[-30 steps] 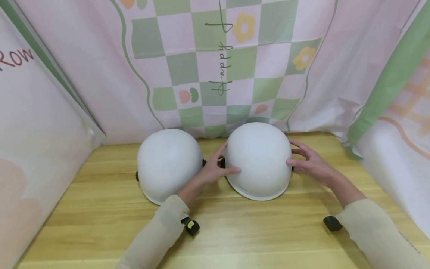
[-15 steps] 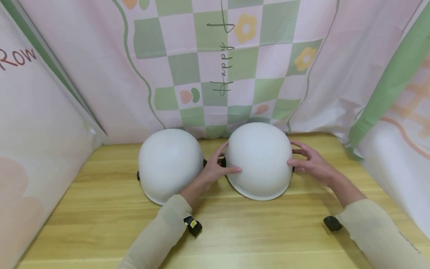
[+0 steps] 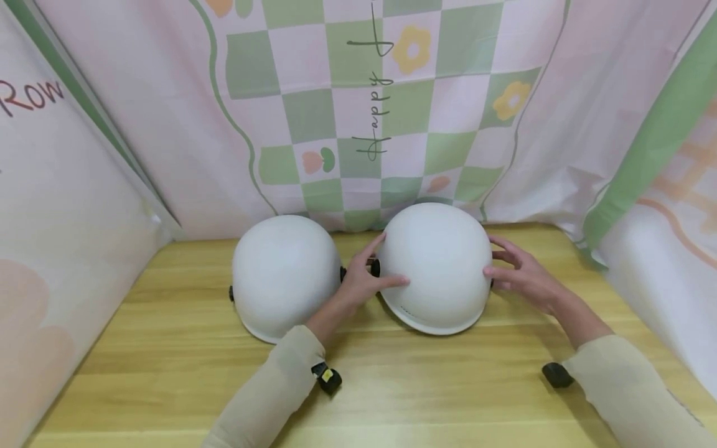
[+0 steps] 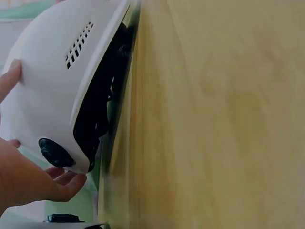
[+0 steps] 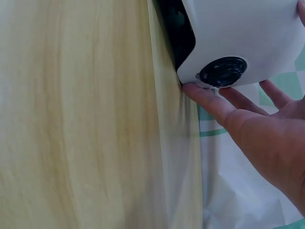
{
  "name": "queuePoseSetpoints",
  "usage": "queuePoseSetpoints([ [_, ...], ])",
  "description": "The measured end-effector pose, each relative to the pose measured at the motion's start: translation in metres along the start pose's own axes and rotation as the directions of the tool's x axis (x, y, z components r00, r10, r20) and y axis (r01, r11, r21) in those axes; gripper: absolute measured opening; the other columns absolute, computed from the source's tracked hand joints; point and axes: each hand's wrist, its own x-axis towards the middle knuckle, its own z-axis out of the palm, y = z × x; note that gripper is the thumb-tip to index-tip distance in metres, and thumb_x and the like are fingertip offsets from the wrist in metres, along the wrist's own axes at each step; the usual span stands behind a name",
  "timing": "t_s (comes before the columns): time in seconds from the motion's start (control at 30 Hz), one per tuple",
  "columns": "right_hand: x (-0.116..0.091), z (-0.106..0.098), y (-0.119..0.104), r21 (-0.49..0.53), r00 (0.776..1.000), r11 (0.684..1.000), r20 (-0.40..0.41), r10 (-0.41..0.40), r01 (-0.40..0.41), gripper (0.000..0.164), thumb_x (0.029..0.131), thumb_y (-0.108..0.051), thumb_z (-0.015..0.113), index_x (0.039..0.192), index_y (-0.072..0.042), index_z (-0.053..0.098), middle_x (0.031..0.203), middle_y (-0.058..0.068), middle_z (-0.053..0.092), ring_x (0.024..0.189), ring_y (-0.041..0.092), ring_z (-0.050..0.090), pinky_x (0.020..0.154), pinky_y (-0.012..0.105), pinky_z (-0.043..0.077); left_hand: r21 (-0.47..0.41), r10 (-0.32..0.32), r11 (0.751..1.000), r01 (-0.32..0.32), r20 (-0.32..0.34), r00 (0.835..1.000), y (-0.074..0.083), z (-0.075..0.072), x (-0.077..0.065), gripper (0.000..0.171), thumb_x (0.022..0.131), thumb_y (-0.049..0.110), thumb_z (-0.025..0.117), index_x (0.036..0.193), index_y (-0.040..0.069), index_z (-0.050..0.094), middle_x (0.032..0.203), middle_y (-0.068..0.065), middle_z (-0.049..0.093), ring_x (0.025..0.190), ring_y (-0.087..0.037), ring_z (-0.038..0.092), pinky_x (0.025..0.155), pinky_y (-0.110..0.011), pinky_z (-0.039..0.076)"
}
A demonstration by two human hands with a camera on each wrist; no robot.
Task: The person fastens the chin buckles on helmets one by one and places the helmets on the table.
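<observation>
Two smooth white helmets stand dome up, side by side, on a wooden table. Both my hands hold the right helmet (image 3: 437, 261) by its sides. My left hand (image 3: 361, 283) has its thumb on the front of the shell and its fingers around the side, by a black round knob (image 4: 55, 152). On the other side, the right hand (image 3: 521, 277) sets its thumb against the shell, with fingertips at the lower edge under another black knob (image 5: 223, 71). Slotted vents (image 4: 79, 45) and a dark interior show in the left wrist view. The left helmet (image 3: 285, 274) is close beside my left wrist.
The wooden table (image 3: 392, 398) runs up to a curtain (image 3: 358, 112) with green checks and flowers behind the helmets. Pale printed cloth (image 3: 73, 218) bounds the left side, and a green-edged cloth (image 3: 644, 143) the right. Small black devices sit at both wrists.
The right helmet has shifted slightly to the right with both hands on it, so the gap to the left helmet is a little wider. The head view has also moved a little.
</observation>
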Motion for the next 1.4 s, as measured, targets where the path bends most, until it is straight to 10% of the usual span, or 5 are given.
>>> queuePoseSetpoints([
  [0.47, -0.002, 0.000, -0.007, -0.026, 0.999, 0.999, 0.018, -0.039, 0.039, 0.087, 0.095, -0.005, 0.067, 0.162, -0.022, 0.014, 0.152, 0.040, 0.020, 0.121, 0.027, 0.052, 0.088, 0.039, 0.055, 0.053, 0.066, 0.997, -0.063, -0.052, 0.996, 0.012, -0.002, -0.005, 0.092, 0.075, 0.028, 0.090, 0.153, 0.033, 0.042, 0.156, -0.007, 0.036, 0.143, -0.028, 0.032, 0.114, -0.053, 0.028],
  [1.1, -0.004, 0.010, -0.013, -0.025, 0.974, 0.976, 0.070, -0.214, 0.216, 0.086, 0.095, 0.006, 0.060, 0.162, -0.023, 0.013, 0.151, 0.043, 0.016, 0.111, 0.006, 0.061, 0.083, 0.034, 0.057, 0.123, 0.268, 0.960, -0.250, -0.161, 0.950, 0.025, -0.004, -0.011, 0.080, 0.071, 0.020, 0.093, 0.143, 0.013, 0.058, 0.146, -0.008, 0.047, 0.135, -0.027, 0.041, 0.114, -0.046, 0.031],
  [1.4, -0.002, 0.011, -0.016, -0.051, 0.947, 0.946, 0.053, -0.318, 0.321, 0.084, 0.090, 0.013, 0.062, 0.159, -0.018, 0.025, 0.148, 0.014, 0.034, 0.117, 0.016, 0.056, 0.084, 0.030, 0.056, 0.168, 0.329, 0.938, -0.302, -0.164, 0.930, 0.038, -0.009, -0.014, 0.072, 0.072, 0.021, 0.091, 0.138, 0.011, 0.062, 0.146, -0.010, 0.048, 0.134, -0.033, 0.041, 0.110, -0.053, 0.033],
])
